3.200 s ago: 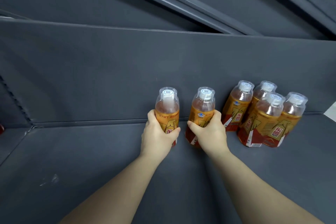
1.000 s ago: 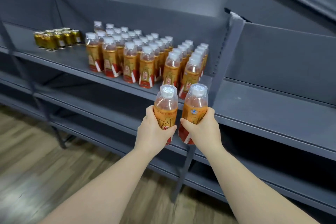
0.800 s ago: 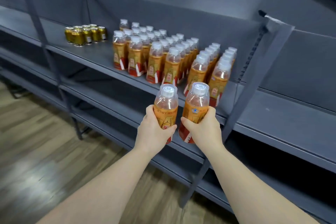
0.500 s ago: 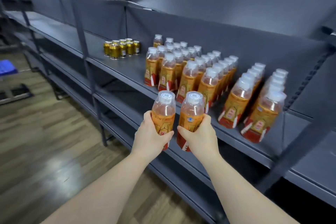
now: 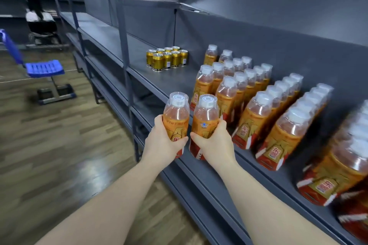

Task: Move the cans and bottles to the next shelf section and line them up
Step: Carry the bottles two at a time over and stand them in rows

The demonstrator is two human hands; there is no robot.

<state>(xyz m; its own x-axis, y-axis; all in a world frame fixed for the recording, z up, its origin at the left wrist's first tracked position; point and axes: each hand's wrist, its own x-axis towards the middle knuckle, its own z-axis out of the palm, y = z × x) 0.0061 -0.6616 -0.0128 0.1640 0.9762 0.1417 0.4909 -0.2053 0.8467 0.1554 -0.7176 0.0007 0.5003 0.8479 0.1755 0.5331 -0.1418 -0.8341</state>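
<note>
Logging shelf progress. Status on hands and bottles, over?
Left hand grips left bottle, right hand grips right bottle. Both upright, held before the shelf edge. Nothing between them and the bottle rows.

The left hand (image 5: pixel 162 141) gripped one orange-labelled clear plastic bottle (image 5: pixel 176 120), the right hand (image 5: pixel 216 142) another (image 5: pixel 205 123), upright before the grey metal shelf (image 5: pixel 179 83) bearing rows of matching bottles (image 5: pixel 256 93) and gold cans (image 5: pixel 167 58).
</note>
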